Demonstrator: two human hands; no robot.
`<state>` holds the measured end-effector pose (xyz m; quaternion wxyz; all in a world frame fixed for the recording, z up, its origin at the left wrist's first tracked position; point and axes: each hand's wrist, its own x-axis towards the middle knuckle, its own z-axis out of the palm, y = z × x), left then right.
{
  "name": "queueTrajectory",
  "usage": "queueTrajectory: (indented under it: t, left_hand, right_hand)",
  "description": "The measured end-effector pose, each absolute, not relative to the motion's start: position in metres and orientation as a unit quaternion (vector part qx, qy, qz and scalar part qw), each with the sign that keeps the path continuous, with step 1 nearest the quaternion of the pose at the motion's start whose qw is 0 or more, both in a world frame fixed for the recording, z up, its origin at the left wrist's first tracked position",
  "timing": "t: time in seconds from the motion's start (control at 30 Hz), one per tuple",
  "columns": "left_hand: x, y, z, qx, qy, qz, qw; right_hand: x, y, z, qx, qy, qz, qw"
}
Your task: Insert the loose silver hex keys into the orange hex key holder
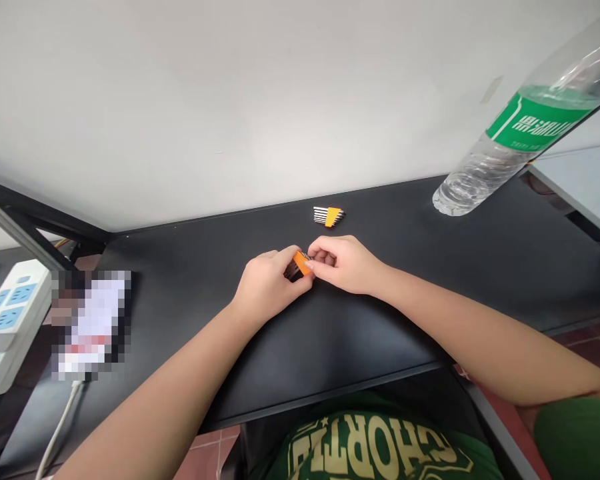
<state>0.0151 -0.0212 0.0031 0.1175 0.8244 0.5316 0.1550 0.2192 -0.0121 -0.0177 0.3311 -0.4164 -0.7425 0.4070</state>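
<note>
My left hand (270, 280) is closed around an orange bit holder (301, 262) that carries several thin metal bits, gripping it between thumb and fingers just above the black desk. My right hand (343, 263) meets it from the right, thumb and fingers pinched at the bits' ends where they stick out of the holder. Which bit the right fingertips grip is hidden. Farther back lies a second orange holder (333, 217), with a row of silver bits fanned through it; neither hand touches it.
A tall water bottle (500, 147) with a green label stands at the back right. On the left lie a blurred phone (95, 320) with a white cable (60, 427) and a white power strip (15, 313). A pale wall (230, 100) rises behind the black desk (180, 267).
</note>
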Motion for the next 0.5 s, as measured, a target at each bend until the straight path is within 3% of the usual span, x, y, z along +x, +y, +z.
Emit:
queueTrajectory:
  t: [0.33, 0.5]
  left_hand:
    - [0.013, -0.018, -0.003, 0.83, 0.523, 0.157, 0.116]
    - [0.011, -0.019, -0.002, 0.823, 0.532, 0.154, 0.127]
  right_hand:
    - [0.222, -0.01, -0.019, -0.423, -0.773, 0.347, 0.321]
    - [0.233, 0.002, -0.018, -0.486, -0.786, 0.236, 0.3]
